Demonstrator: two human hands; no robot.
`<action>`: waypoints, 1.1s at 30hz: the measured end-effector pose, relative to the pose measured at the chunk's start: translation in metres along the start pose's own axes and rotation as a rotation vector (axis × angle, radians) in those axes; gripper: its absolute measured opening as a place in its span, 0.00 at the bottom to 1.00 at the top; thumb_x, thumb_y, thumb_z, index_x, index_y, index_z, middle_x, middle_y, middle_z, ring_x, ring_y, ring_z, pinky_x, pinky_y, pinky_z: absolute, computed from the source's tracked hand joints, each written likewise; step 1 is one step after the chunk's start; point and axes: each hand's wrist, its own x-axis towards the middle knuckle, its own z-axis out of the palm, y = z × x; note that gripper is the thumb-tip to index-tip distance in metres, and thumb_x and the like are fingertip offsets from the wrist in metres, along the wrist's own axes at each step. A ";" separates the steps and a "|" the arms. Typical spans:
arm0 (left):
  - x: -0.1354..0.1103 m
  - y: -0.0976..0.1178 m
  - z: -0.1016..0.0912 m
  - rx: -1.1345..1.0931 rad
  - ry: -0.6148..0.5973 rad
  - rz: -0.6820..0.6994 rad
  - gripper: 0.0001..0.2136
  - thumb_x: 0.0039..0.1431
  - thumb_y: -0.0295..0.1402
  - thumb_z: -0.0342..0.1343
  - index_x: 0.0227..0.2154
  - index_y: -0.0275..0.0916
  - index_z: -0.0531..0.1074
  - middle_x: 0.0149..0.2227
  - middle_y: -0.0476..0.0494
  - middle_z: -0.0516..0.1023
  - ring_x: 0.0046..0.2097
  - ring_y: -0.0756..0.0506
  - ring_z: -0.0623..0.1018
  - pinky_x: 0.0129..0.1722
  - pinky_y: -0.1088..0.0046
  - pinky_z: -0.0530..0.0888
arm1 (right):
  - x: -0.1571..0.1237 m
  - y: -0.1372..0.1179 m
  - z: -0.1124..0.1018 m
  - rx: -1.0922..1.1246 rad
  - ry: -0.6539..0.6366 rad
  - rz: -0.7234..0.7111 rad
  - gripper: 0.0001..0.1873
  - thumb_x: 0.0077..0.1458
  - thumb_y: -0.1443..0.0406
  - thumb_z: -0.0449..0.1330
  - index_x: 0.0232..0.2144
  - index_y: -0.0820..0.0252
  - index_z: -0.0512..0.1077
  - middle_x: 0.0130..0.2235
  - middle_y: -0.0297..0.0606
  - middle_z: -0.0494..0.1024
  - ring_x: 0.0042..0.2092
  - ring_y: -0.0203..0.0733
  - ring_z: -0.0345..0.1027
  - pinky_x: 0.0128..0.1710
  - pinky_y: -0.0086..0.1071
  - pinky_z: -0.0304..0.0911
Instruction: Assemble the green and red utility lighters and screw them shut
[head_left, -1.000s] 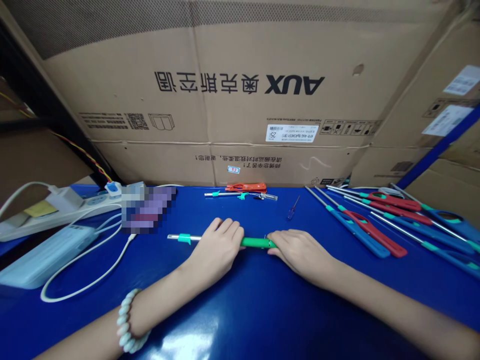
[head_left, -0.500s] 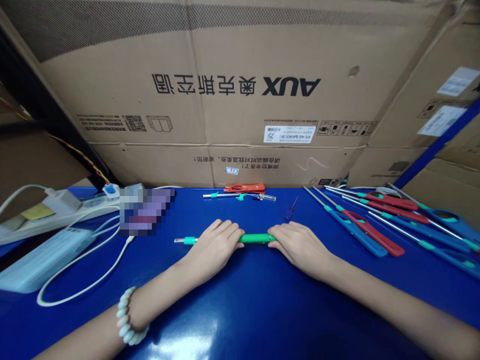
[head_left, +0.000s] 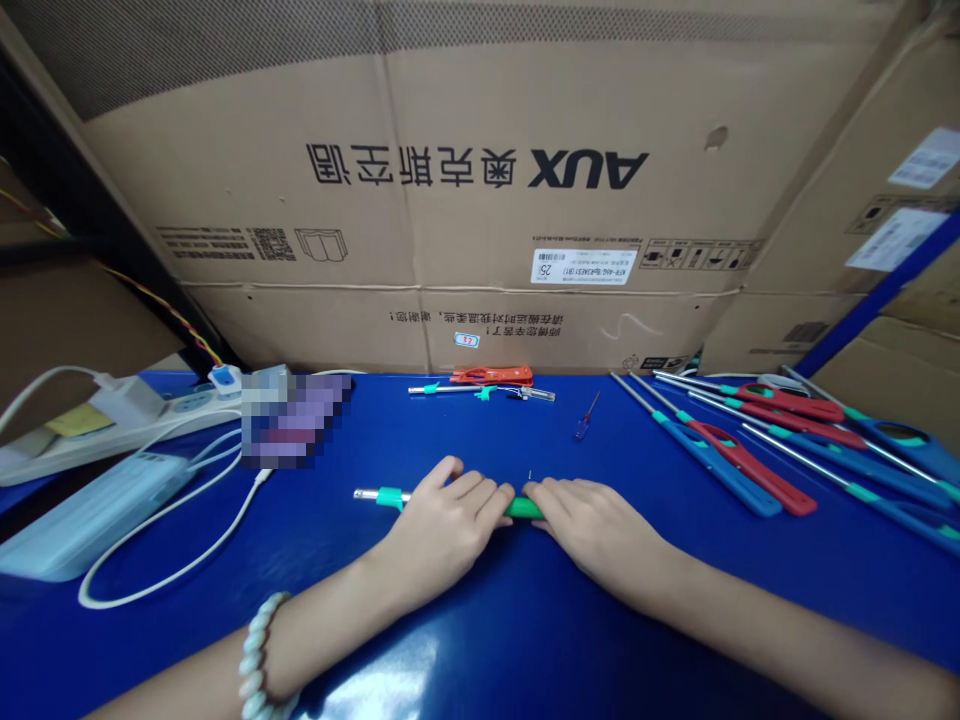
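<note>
Bunching closer, left hand (head_left: 450,515) and right hand (head_left: 596,518) are now gripping the green stick lighter (head_left: 523,508) nearer the front edge of the surface (head_left: 487,650), so still mid-work, I'm guessing.

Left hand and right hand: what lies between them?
The head view shows a short stretch of the green handle between the left hand and right hand.

Looks like a small workshop corner: has a blue worktop (head_left: 600,655) laid with a screwdriver (head_left: 582,428), loose lighter parts (head_left: 491,376) and several long-nosed lighters (head_left: 720,464), backed by a large cardboard carton (head_left: 450,230).
</note>
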 end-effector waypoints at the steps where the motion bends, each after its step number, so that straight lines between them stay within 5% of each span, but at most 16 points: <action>1: 0.000 -0.001 0.000 -0.012 0.006 0.013 0.13 0.71 0.30 0.39 0.41 0.33 0.69 0.31 0.46 0.77 0.33 0.47 0.75 0.39 0.67 0.63 | 0.001 0.000 -0.001 0.006 -0.024 -0.001 0.08 0.65 0.69 0.48 0.38 0.63 0.67 0.34 0.42 0.78 0.32 0.42 0.74 0.32 0.32 0.63; 7: 0.004 -0.023 -0.016 0.057 -0.011 -0.016 0.13 0.69 0.32 0.46 0.51 0.32 0.65 0.49 0.38 0.76 0.50 0.41 0.73 0.49 0.61 0.63 | 0.008 0.027 -0.005 0.027 -0.235 0.115 0.04 0.63 0.67 0.55 0.34 0.61 0.64 0.31 0.38 0.77 0.28 0.42 0.73 0.25 0.30 0.56; 12: 0.003 -0.054 -0.025 0.140 -0.029 -0.135 0.14 0.66 0.31 0.48 0.52 0.33 0.65 0.50 0.35 0.74 0.50 0.39 0.72 0.49 0.59 0.64 | 0.007 0.057 -0.007 0.128 -0.323 0.256 0.03 0.63 0.66 0.53 0.36 0.59 0.62 0.31 0.36 0.77 0.29 0.42 0.73 0.23 0.29 0.51; 17: -0.003 -0.072 -0.017 0.082 -0.107 -0.285 0.18 0.68 0.37 0.44 0.55 0.31 0.62 0.52 0.32 0.70 0.52 0.37 0.69 0.49 0.57 0.61 | 0.007 0.061 -0.011 0.124 -0.312 0.233 0.03 0.63 0.67 0.54 0.35 0.59 0.63 0.31 0.35 0.77 0.29 0.41 0.73 0.23 0.29 0.50; 21: -0.004 -0.078 -0.019 -0.237 -0.227 -0.371 0.16 0.70 0.37 0.38 0.41 0.37 0.69 0.43 0.42 0.75 0.46 0.42 0.71 0.46 0.62 0.60 | 0.008 0.057 -0.007 -0.073 -0.218 0.095 0.02 0.62 0.69 0.54 0.35 0.62 0.65 0.32 0.39 0.76 0.29 0.43 0.72 0.26 0.31 0.54; 25: -0.005 -0.085 -0.024 -0.452 -0.392 -0.384 0.16 0.69 0.38 0.41 0.32 0.38 0.70 0.33 0.49 0.76 0.38 0.46 0.72 0.44 0.66 0.58 | 0.008 0.060 -0.001 -0.210 -0.118 0.000 0.07 0.60 0.75 0.51 0.38 0.64 0.67 0.32 0.41 0.76 0.31 0.43 0.72 0.31 0.33 0.57; 33: -0.006 -0.082 -0.016 -0.406 -0.455 -0.306 0.11 0.68 0.34 0.45 0.31 0.37 0.66 0.29 0.50 0.70 0.33 0.47 0.69 0.41 0.69 0.58 | 0.006 0.062 0.000 -0.275 -0.091 -0.048 0.10 0.57 0.78 0.51 0.38 0.65 0.67 0.33 0.42 0.76 0.30 0.43 0.71 0.31 0.34 0.59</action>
